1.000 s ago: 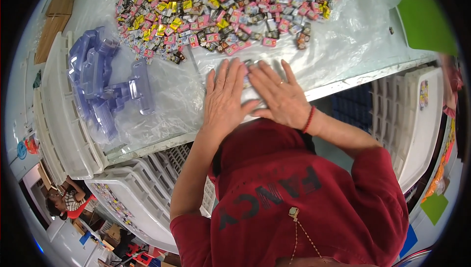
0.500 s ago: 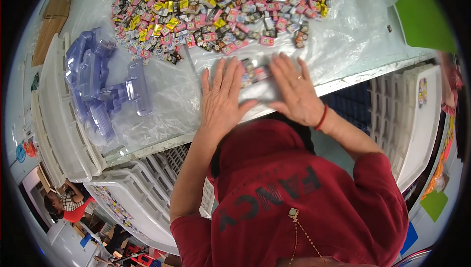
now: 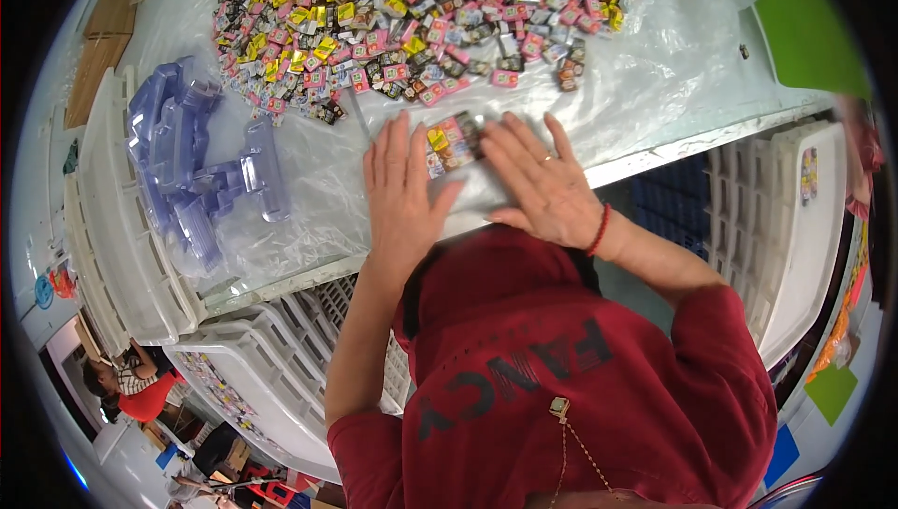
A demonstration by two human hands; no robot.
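Note:
Between my hands, a small block of several little printed pieces [image 3: 451, 146], pink, yellow, brown and black, lies on the plastic-covered table [image 3: 318, 200]. My left hand [image 3: 404, 177] rests flat along the block's left side, fingers stretched out and pointing away from me. From the right, my right hand [image 3: 543, 172] has its fingers extended, with the fingertips against the block's right end. Neither hand is closed around anything. Just beyond my fingers spreads a large heap of the same small printed pieces [image 3: 421, 22].
Clear bluish plastic trays [image 3: 182, 144] are piled on the left of the table. White crates [image 3: 262, 369] stand below the near edge, and another white crate stack [image 3: 781, 228] stands at the right. A green sheet [image 3: 804, 22] lies far right. Another person [image 3: 136, 387] is at lower left.
Both hands have shifted slightly left, and the right one has moved closer to the left. More of the printed block shows between them now.

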